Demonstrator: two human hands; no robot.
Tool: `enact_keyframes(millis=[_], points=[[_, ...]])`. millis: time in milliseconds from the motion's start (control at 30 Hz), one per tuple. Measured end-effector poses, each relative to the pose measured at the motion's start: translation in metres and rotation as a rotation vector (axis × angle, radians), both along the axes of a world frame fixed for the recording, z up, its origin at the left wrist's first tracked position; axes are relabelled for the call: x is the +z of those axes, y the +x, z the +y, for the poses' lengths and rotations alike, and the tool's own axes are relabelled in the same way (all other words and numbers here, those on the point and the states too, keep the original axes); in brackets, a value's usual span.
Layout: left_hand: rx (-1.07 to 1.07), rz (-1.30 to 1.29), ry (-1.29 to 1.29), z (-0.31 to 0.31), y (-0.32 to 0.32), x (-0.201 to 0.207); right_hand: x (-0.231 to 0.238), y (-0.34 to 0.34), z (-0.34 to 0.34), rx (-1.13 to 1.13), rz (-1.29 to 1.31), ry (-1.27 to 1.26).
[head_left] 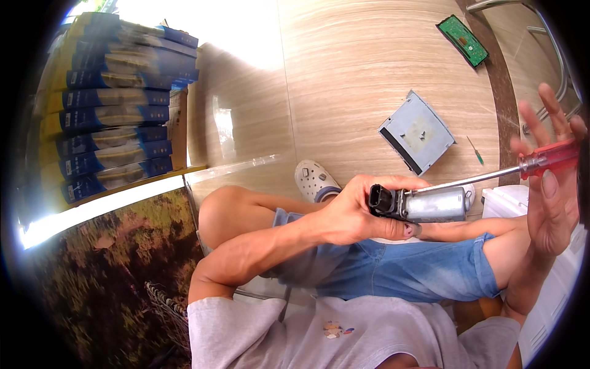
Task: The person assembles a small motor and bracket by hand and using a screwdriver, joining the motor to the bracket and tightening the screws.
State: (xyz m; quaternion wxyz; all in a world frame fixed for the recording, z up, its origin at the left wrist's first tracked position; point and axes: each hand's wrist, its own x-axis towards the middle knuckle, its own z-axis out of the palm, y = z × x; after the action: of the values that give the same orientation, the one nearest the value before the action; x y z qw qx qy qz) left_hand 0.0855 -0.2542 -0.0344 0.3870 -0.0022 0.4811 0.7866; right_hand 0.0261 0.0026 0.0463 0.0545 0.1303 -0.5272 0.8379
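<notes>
My left hand [353, 212] is wrapped round a small electric motor [437, 205] with a silver cylindrical body and a black connector end. The motor lies level above my lap. A screwdriver [550, 158] with a clear red handle reaches across from the right, and its long metal shank runs to the motor's black end. Exactly where the tip sits cannot be made out. My right hand [550, 209] is at the handle with fingers stretched and spread; the handle lies across them, not wrapped by them.
On the tiled floor lie a grey metal box [421, 132] with small screws on top, a small green screwdriver [476, 152] and a green circuit board [464, 40]. Stacked blue and yellow boxes [117, 117] stand at left. A white plastic piece [507, 200] is at my right; metal chair legs [556, 49] stand far right.
</notes>
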Motion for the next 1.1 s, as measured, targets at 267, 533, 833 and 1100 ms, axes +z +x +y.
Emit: enact_keyframes(millis=[267, 533, 833, 1100], points=[[-0.024, 0.009, -0.026, -0.001, -0.006, -0.003, -0.014, 0.004, 0.027, -0.099, 0.157, 0.545], [-0.039, 0.054, 0.026, 0.001, -0.005, -0.002, 0.018, -0.013, -0.013, -0.268, -0.3, 0.084], [-0.001, 0.1, 0.041, 0.0, -0.005, -0.002, -0.024, 0.002, 0.042, -0.094, -0.087, 0.492], [0.042, 0.071, 0.025, 0.002, -0.003, 0.001, -0.024, 0.007, 0.049, 0.026, -0.08, 0.471]])
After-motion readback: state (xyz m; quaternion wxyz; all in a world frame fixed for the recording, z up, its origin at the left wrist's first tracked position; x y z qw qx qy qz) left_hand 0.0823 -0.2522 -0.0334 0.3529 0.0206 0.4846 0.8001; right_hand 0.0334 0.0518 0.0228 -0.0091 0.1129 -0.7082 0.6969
